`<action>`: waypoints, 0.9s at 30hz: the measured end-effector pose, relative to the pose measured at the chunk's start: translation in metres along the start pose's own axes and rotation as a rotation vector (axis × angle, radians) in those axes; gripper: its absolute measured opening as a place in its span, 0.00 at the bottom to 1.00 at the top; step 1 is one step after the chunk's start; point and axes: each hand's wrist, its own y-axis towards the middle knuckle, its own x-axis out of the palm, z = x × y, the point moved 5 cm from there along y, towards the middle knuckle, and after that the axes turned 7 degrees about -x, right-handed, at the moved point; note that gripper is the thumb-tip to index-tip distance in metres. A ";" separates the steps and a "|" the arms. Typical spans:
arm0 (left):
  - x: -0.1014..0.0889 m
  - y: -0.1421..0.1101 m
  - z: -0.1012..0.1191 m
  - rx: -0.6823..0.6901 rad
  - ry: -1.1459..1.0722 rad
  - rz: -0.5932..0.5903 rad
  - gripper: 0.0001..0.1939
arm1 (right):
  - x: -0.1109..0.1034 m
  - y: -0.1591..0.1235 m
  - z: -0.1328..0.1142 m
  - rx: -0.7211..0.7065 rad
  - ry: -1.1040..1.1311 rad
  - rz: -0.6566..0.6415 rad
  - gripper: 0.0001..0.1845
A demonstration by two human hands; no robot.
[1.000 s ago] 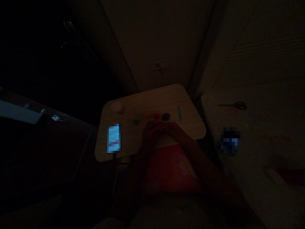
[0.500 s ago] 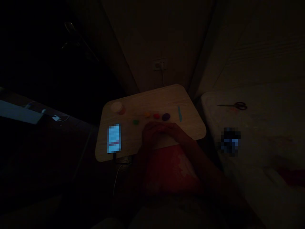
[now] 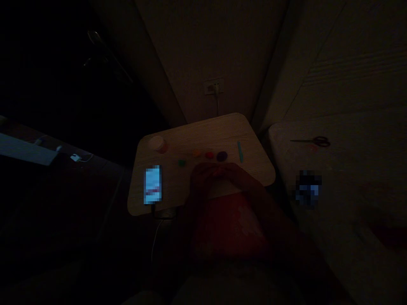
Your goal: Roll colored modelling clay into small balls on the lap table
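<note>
In dim light my left hand [image 3: 199, 174] and my right hand [image 3: 229, 170] meet near the front edge of the small wooden table [image 3: 203, 129]. Their fingers are curled together, and a faint orange-red patch shows between them. What they hold is too dark to make out. Just beyond the fingers lie a purple lump [image 3: 221, 156], a red lump [image 3: 209, 155] and an orange lump [image 3: 196, 153], with a green lump [image 3: 181, 162] farther left. To the right is a flat turquoise stick [image 3: 240, 151].
A lidded tub [image 3: 158, 144] stands at the table's back left. A lit, blurred phone [image 3: 152, 185] lies in front of it, with a cable [image 3: 154, 237] hanging below. Scissors [image 3: 313, 141] rest on the pale surface at right. Behind the table is a wall socket [image 3: 213, 86].
The picture has grown darker. My right hand's fingers have shifted slightly against the left, and an orange-red patch now shows between them. The lumps on the table have stayed put.
</note>
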 end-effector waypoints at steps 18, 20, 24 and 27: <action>0.001 0.003 -0.003 -0.063 -0.074 -0.033 0.11 | -0.006 0.002 -0.002 -0.019 -0.099 0.119 0.17; 0.001 0.003 -0.005 -0.078 -0.090 -0.017 0.11 | -0.005 0.002 -0.002 -0.016 -0.114 0.125 0.18; 0.000 0.002 -0.010 -0.137 -0.126 0.020 0.10 | -0.003 0.003 0.001 0.006 -0.019 0.130 0.22; -0.003 0.000 -0.013 -0.188 -0.171 0.076 0.09 | -0.001 0.002 0.006 0.042 0.115 0.129 0.29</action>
